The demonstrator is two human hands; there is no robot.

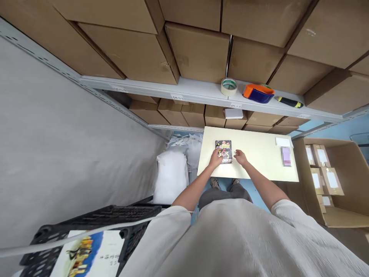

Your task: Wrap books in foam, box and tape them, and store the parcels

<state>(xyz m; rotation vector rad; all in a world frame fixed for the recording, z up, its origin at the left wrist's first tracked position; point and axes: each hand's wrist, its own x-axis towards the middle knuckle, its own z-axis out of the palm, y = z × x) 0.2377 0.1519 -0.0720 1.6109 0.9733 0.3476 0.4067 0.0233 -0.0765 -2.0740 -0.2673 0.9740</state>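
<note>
Head view: a small dark packet [224, 151] is being held flat on the pale table [259, 154] by the left hand [216, 158], partly covered; the right hand [240, 157], beside it, is lying loosely curled, its grip unreadable.

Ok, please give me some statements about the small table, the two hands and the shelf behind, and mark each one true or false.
1. The left hand rests on the dark booklet lying on the cream table. True.
2. The right hand grips the tape roll. False: the tape roll stands on the grey shelf, and the right hand is at the booklet's right edge.
3. An orange and blue tape dispenser lies to the right of the tape roll. True.
4. The open carton on the right holds only white bags. False: it holds small brown boxes with white labels.
5. The booklet stands upright. False: it lies flat.
</note>
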